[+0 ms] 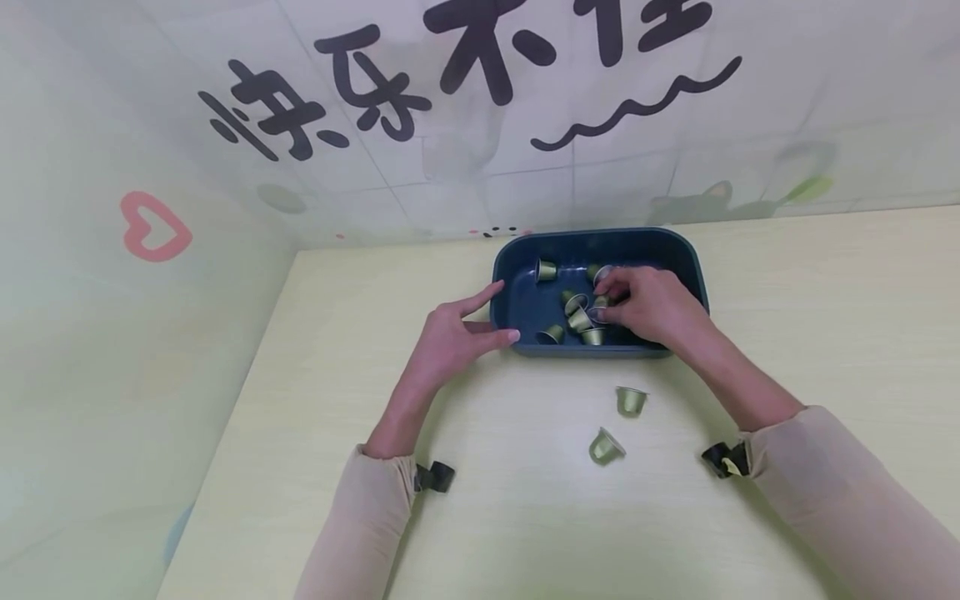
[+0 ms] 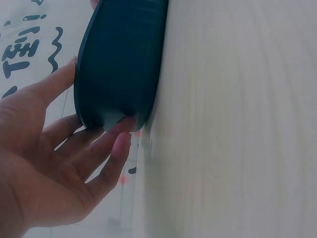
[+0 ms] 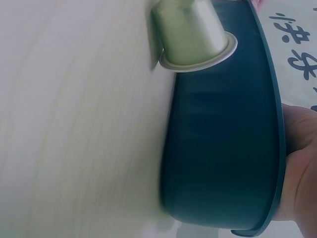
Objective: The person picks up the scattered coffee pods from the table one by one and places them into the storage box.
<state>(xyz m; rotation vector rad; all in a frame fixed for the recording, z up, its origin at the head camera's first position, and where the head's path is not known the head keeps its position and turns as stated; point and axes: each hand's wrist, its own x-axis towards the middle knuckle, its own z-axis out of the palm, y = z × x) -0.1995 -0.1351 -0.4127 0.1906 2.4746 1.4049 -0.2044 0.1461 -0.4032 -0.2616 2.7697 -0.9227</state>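
Note:
A dark blue rectangular bin (image 1: 525, 352) stands near the wall, with several green coffee capsules inside, among them one capsule (image 1: 546, 271) at the back left. My right hand (image 1: 651, 307) reaches over the right side into the bin and pinches a coffee capsule (image 1: 600, 312) between thumb and fingers, just above the cluster. In the right wrist view the bin wall hides those fingertips. At the bin's left end my left hand (image 1: 453, 337) rests with spread, mostly straight fingers; the left wrist view shows its fingertips (image 2: 126, 124) against the end wall.
Two more green capsules lie on the pale wooden table in front of the bin, one capsule (image 1: 632, 402) closer to it and another capsule (image 1: 606, 447) nearer me. Behind the bin rises a white wall (image 1: 465, 158) with black lettering; another wall (image 1: 150, 350) borders the table's left.

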